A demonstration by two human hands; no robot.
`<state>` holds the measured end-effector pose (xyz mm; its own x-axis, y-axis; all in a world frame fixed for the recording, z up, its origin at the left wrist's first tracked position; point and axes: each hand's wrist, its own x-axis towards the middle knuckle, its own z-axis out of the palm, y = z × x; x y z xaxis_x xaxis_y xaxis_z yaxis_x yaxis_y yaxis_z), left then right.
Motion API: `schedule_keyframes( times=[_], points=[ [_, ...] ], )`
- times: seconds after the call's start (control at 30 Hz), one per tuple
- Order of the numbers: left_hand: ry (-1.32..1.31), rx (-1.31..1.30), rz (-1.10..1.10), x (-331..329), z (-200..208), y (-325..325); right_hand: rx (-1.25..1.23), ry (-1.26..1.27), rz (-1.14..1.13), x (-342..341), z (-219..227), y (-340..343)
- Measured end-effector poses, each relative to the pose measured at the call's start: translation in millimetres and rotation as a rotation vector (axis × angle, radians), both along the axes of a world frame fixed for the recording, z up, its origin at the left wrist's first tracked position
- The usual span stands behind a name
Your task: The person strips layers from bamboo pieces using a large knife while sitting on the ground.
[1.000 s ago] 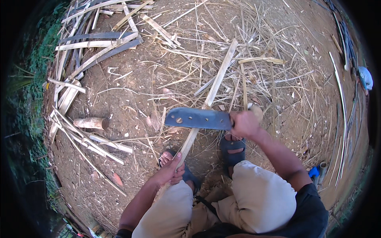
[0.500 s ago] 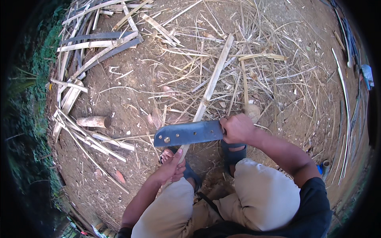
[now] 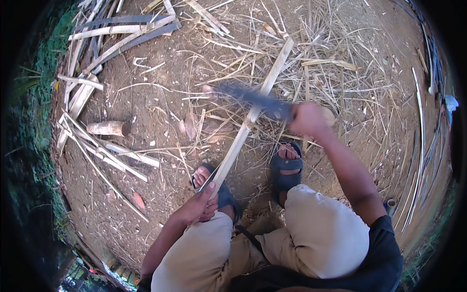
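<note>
My left hand (image 3: 197, 205) is closed round the near end of a long pale bamboo strip (image 3: 236, 145), beside my left knee. The strip slants away from me to the upper right over the ground. In my right hand (image 3: 310, 119) is the handle of a machete (image 3: 253, 100), which my fingers hide. Its broad dark blade is smeared by motion and lies across the strip, beyond the strip's node. Whether the edge touches the strip I cannot tell.
Thin bamboo shavings (image 3: 321, 73) litter the ground ahead. Split strips (image 3: 104, 34) are heaped at the far left, with a short log (image 3: 109, 128) nearer. My sandalled feet (image 3: 287, 165) stand either side of the strip. Long strips (image 3: 419, 141) lie at the right edge.
The machete has moved away from me along the strip, from near my left hand to beyond the node, and turned slightly. My right arm has stretched forward. The left hand keeps its hold.
</note>
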<state>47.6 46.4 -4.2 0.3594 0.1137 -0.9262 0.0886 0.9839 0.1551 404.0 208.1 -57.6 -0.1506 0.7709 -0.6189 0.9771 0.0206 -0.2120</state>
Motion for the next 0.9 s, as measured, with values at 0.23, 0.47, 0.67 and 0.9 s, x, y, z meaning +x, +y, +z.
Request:
schedule_keyframes(
  times=[0.23, 0.47, 0.67, 0.9],
  points=[
    [-0.125, -0.083, 0.026, -17, -12, -5, 0.114, 0.028, 0.205, -22, -6, -10],
    [-0.102, -0.077, -0.029, -22, -14, -13, 0.211, -0.062, -0.396, 64, -47, 60],
    [-0.126, -0.088, 0.009, -36, -16, -20, 0.069, -0.101, 0.266, 13, -21, 25],
    [-0.109, -0.102, 0.021, -24, -15, -20, 0.222, -0.089, -0.402, 59, -54, 80]
  ],
)
